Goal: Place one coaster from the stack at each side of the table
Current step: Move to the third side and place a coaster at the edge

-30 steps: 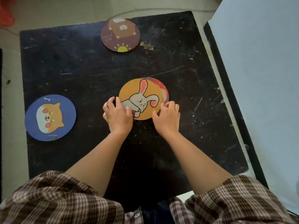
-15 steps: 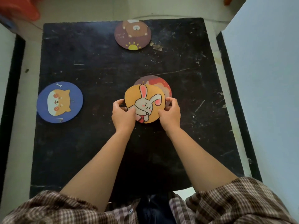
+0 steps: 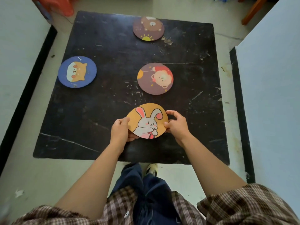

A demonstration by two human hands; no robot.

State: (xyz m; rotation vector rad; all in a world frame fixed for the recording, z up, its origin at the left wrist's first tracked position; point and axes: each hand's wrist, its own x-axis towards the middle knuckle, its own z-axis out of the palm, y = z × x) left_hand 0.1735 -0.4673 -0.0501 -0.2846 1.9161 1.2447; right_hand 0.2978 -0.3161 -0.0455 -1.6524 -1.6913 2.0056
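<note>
Over the bench's [image 3: 97,127] near edge, both hands, left hand [image 3: 119,131] and right hand [image 3: 176,126], pinch the rabbit coaster [image 3: 146,120] between fingers. Bear coaster [image 3: 148,28] sits far side, dog coaster [image 3: 77,71] left; lion coaster [image 3: 155,78] waits mid-bench, likely for the right.

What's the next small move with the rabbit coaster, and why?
Probably lower the rabbit coaster, pinched between left hand and right hand, onto the table's near edge. The dog coaster marks the left side, the bear coaster the far side; near side is bare.
</note>
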